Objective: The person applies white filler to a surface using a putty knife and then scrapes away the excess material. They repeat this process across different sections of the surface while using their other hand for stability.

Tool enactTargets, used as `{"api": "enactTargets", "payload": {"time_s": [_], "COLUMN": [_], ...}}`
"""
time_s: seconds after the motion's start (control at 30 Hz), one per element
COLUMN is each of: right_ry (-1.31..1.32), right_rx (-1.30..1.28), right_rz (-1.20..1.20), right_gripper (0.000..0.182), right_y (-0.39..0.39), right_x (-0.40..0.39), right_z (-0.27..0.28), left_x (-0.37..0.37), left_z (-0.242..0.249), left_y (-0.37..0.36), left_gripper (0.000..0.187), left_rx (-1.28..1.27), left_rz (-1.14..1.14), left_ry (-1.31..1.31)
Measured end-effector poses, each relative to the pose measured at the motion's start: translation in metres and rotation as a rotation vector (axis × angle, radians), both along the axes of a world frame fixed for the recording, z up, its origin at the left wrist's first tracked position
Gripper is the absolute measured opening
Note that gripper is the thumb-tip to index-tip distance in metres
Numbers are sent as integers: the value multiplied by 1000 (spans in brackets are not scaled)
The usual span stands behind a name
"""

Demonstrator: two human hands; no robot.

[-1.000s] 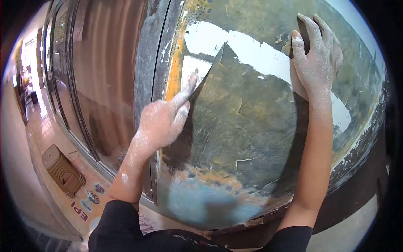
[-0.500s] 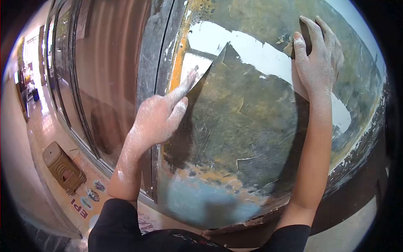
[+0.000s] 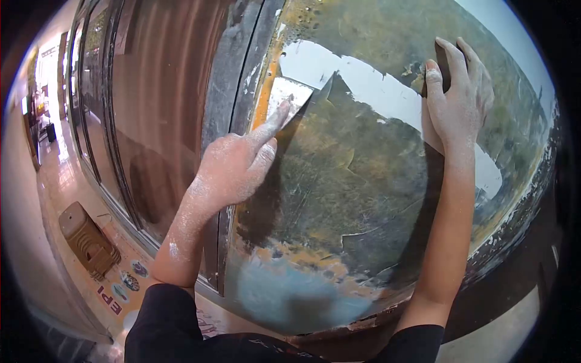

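Wall mottled green, cracked, crossed by a ragged white band. My left hand grips a white-smeared scraper; my right hand lies spread.

White-smeared scraper was held at the mottled green-brown wall, wide edge up, just below the left end of a white strip. Strip was spread slantwise down to the right, edges ragged. Wall was cracked in places, blue-patched low down.
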State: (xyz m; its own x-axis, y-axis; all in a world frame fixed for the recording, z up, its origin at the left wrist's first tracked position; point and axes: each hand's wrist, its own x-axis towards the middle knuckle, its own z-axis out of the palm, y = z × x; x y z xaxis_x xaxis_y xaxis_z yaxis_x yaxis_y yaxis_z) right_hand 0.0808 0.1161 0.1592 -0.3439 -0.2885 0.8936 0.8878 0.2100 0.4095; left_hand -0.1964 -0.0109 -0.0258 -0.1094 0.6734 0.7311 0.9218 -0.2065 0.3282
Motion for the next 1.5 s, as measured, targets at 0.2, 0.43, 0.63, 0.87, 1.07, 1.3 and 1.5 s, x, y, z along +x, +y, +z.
{"api": "enactTargets", "payload": {"time_s": [0.2, 0.43, 0.63, 0.87, 1.07, 1.3, 1.5], "right_ry": [25, 42, 31, 14, 13, 16, 21], "right_rx": [-38, -32, -43, -16, 2, -6, -6], "right_rz": [-25, -64, -35, -17, -24, 4, 3], "right_gripper": [40, 42, 41, 41, 40, 40, 41], "right_y": [-3, -2, -2, 0, 2, 2, 5], "right_x": [-2, -2, -1, 0, 1, 2, 1], "right_z": [-2, -2, -4, -3, -2, -4, -5], "left_x": [-2, 7, 13, 15, 16, 11, 9], "left_z": [6, 2, -10, 3, 5, -7, -7], "left_y": [1, 3, 5, 4, 6, 9, 7], "left_gripper": [62, 65, 64, 62, 63, 66, 68], "left_rx": [-34, 12, 23, 10, 11, -5, -18], "left_rz": [-16, -63, -75, -8, -13, -6, 24], "left_ry": [28, -11, -26, 18, 19, -22, -23]}}
